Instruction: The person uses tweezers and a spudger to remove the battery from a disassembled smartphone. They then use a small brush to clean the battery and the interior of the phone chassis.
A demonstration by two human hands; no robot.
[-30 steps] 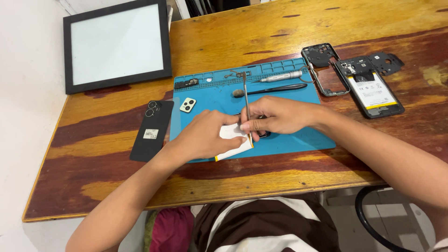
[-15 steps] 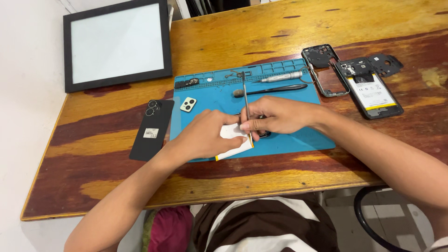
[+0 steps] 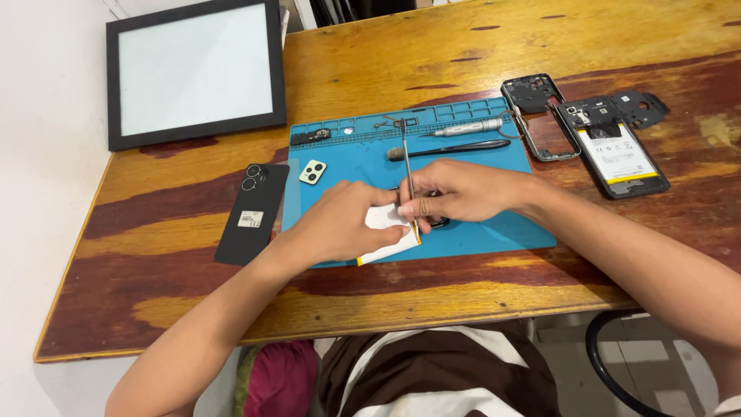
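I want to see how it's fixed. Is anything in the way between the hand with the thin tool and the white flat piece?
Nothing visible. The right hand puts the thin tool straight on the white flat piece, which the left hand presses down.

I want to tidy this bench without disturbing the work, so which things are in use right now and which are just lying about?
In use:
left hand pressing on the white battery
right hand holding the thin metal tool
blue work mat

Lying about:
black back cover
camera cover piece
screwdriver
phone frame
opened phone
black-framed panel
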